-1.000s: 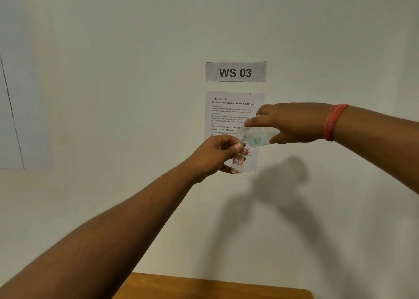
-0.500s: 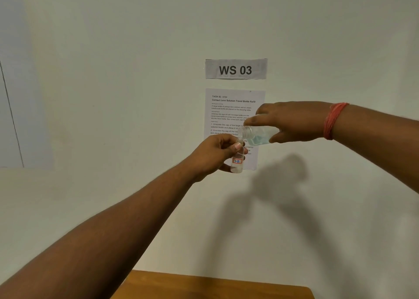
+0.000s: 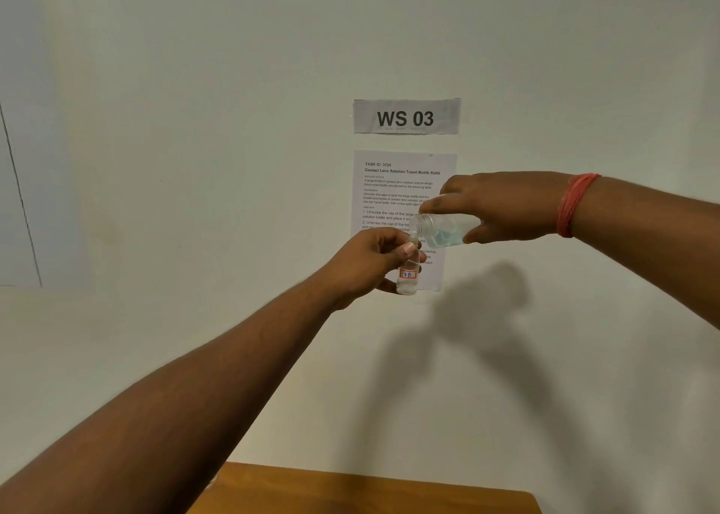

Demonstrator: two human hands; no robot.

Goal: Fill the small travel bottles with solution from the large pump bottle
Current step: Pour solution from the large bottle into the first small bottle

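My left hand (image 3: 366,266) grips a small clear travel bottle (image 3: 407,279), held upright in mid-air; it bears a white label with red edging and a little clear liquid shows at its bottom. My right hand (image 3: 502,207) holds a larger clear bottle (image 3: 442,231) tipped on its side, its uncapped threaded mouth pointing left and sitting just above the small bottle's top. Pale blue liquid lies in the large bottle's lower side. My fingers hide most of both bottles. No pump top is in view.
A white wall fills the view, with a "WS 03" sign (image 3: 406,117) and a printed task sheet (image 3: 401,190) behind my hands. A strip of wooden tabletop (image 3: 366,492) shows at the bottom edge. A red thread band (image 3: 572,205) circles my right wrist.
Both hands and bottles hold nearly the same pose; the view has drifted slightly, so the sign and hands sit a touch higher in the frame than a second ago.
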